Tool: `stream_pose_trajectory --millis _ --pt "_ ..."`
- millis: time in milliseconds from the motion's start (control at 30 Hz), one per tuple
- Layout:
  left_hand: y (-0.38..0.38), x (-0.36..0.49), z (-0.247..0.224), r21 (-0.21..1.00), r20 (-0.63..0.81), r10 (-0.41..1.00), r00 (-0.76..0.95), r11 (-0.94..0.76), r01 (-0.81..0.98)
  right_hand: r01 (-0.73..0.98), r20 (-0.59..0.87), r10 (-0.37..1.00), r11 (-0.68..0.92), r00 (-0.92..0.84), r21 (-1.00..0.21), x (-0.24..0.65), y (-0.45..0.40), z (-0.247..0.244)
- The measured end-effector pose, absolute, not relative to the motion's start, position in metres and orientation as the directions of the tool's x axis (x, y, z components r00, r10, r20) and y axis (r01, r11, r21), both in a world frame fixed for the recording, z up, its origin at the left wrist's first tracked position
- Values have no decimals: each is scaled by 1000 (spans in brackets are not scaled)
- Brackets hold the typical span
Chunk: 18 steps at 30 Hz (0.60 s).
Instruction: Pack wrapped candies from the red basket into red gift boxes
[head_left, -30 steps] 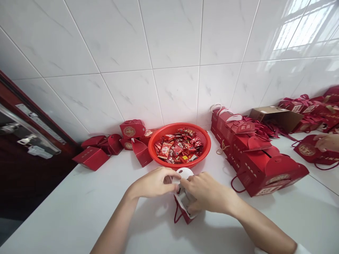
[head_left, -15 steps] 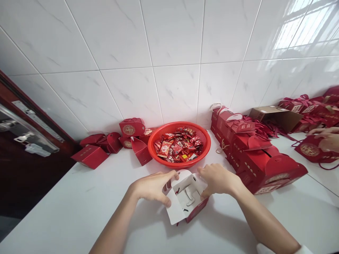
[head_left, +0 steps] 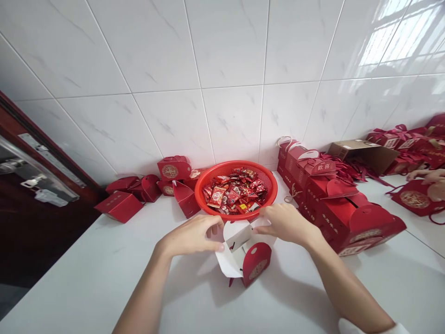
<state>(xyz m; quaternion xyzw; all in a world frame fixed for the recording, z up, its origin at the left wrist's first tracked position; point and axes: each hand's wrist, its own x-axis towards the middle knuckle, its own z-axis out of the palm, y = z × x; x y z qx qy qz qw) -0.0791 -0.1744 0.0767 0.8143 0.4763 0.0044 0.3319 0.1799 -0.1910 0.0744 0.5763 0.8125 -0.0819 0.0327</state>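
Observation:
A small red gift box (head_left: 256,265) with a white inside stands with its flaps up on the table in front of me. Its rounded red front flap, with a gold emblem and a hole, stands upright. My left hand (head_left: 196,235) pinches the white left flap between thumb and fingers. At the far right side of the box, my right hand (head_left: 287,225) grips the other side flap, its thumb inside the rim. Just behind the box sits a red plastic basket (head_left: 271,190) full of wrapped candies (head_left: 234,190).
Several small red boxes (head_left: 120,206) lie at the left. Large red gift boxes (head_left: 323,204) line the right, with a cardboard box (head_left: 375,155) and ribbons beyond. Another person's hand (head_left: 434,181) holds a red box (head_left: 415,197) at the far right. A tiled wall (head_left: 232,111) bounds the back.
The box's front flap has come up, showing its red outer face. My right hand has shifted slightly up and away, and my left hand slightly left, both still at the side flaps.

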Motion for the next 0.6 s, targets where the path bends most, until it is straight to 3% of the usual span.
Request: stream_pose_trajectory --millis 100,233,300,400,433,500,600 --pt "-167 -84 80 622 -160 824 544 -343 703 950 -27 963 261 -269 -173 189 -182 85" --pt "-133 -85 78 630 7 862 507 -397 667 859 145 970 242 -197 -451 189 -141 76" --pt "-108 -80 76 550 0 873 487 -407 730 763 225 961 267 -162 -588 182 -115 62" --pt "-67 -66 67 212 -145 910 388 -354 911 673 282 956 262 -82 -692 169 -81 37" --pt "-54 -61 62 158 -190 918 348 -322 934 665 273 959 252 -75 -703 165 -73 30" --pt "-32 -51 49 106 -241 921 305 -287 952 656 242 966 242 -92 -715 161 -63 18" --pt "-11 -41 28 110 -206 924 321 -304 946 637 234 966 252 -114 -728 161 -58 9"
